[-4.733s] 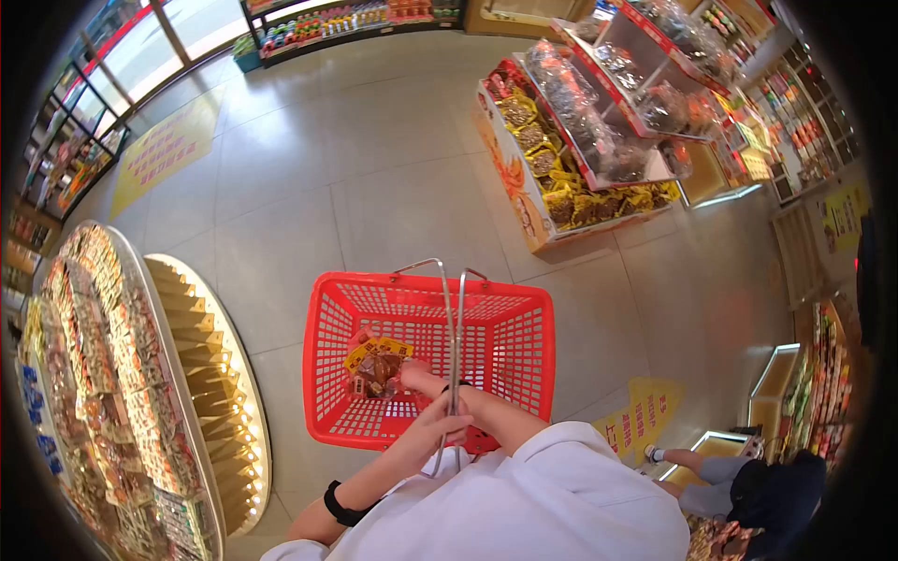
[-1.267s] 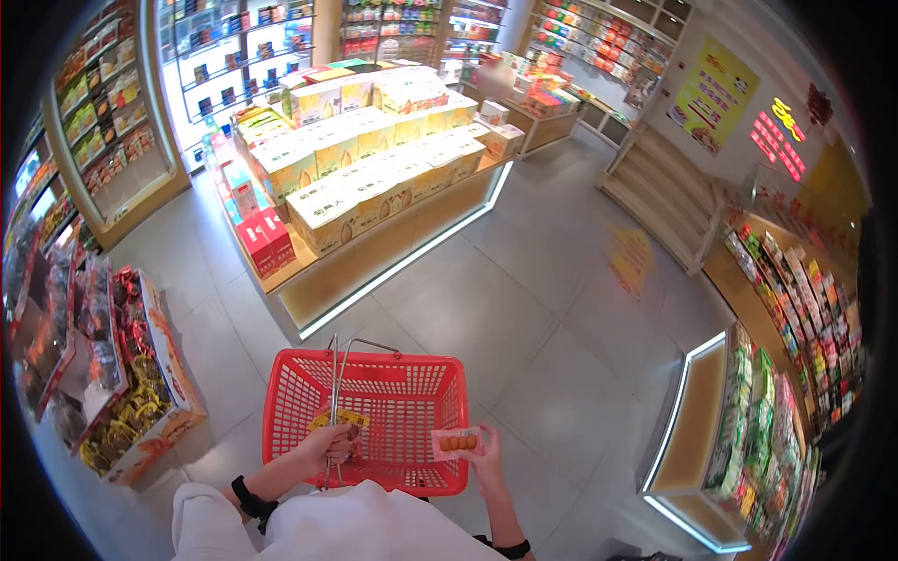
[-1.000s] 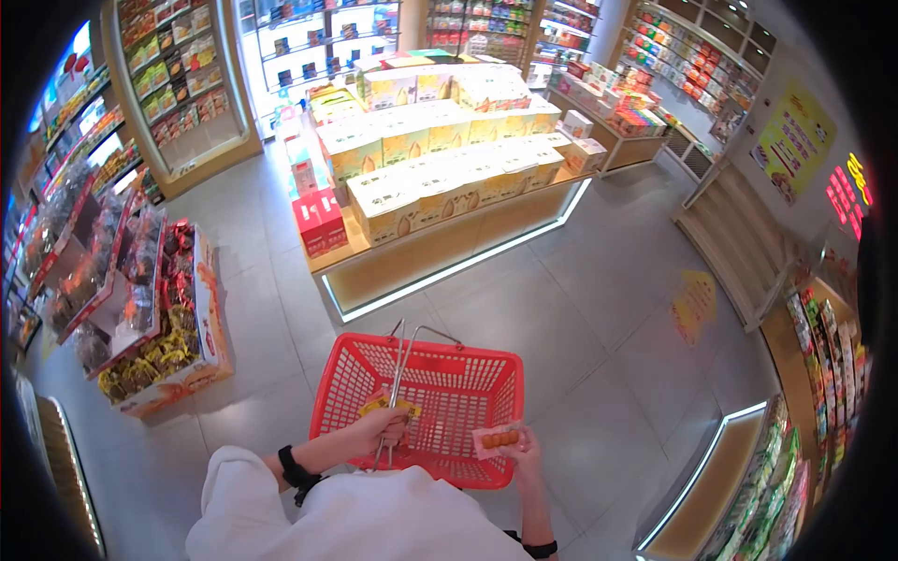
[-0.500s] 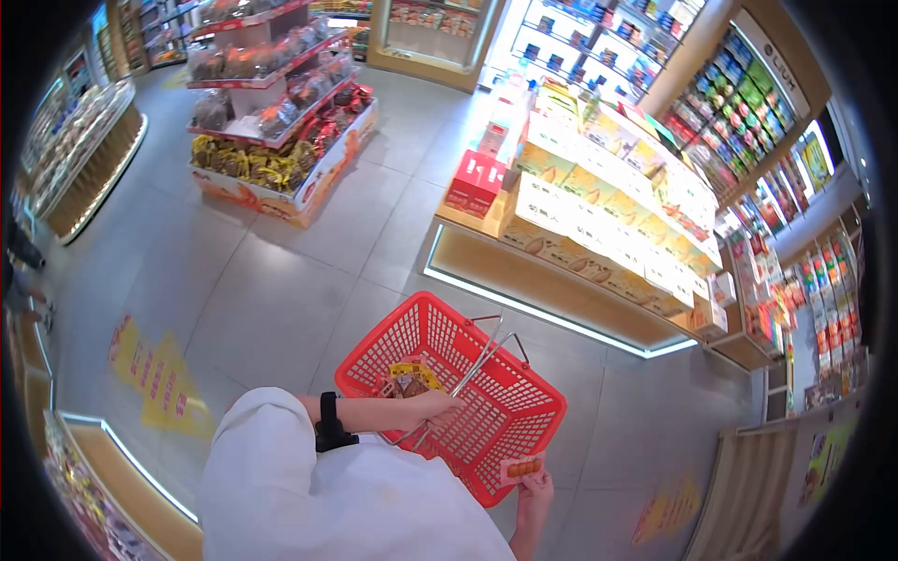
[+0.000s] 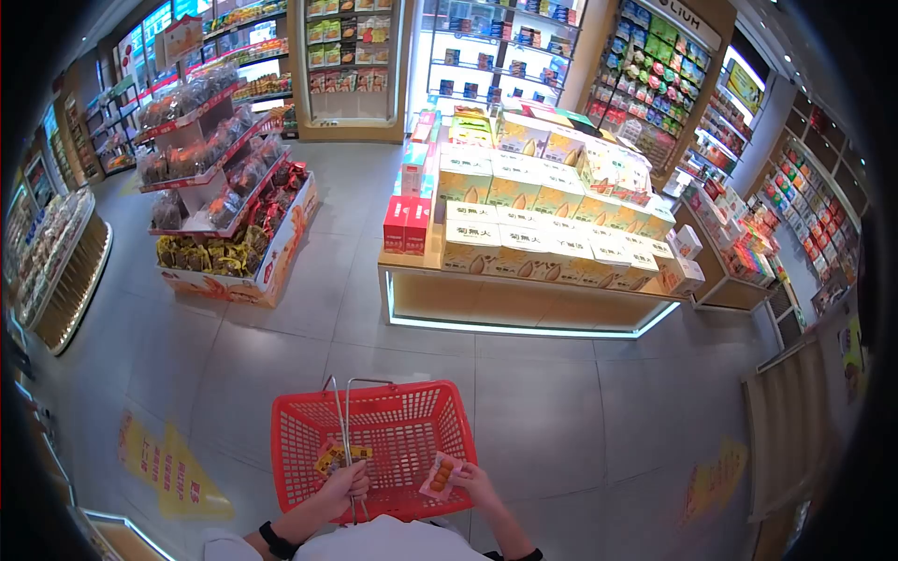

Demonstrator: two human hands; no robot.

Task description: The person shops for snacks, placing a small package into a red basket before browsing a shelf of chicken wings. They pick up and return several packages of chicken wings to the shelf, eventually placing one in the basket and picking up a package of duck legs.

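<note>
A red plastic basket (image 5: pixel 407 397) hangs in front of my body. Its metal handles (image 5: pixel 345 411) are gripped by my left hand (image 5: pixel 348 481), which is closed round them. Inside the basket, on its left side, lies a yellow packet (image 5: pixel 334 458), partly covered by the handles and my hand. My right hand (image 5: pixel 477 484) pinches a small pink-edged pack (image 5: pixel 441 475) with several round orange-brown pieces, held over the basket's right front part.
Ahead stands a display counter (image 5: pixel 524 299) stacked with boxed goods (image 5: pixel 496 238). To the left is a tiered snack stand (image 5: pixel 224 280), with a curved counter (image 5: pixel 79 280) beyond it. Lit wall shelves (image 5: pixel 500 56) line the back. Yellow floor stickers (image 5: pixel 173 467) lie on the grey tiles.
The view has swung up and levelled, showing more of the back shelves. The basket now sits lower and further left in view. The small pack is now over the basket instead of at its edge.
</note>
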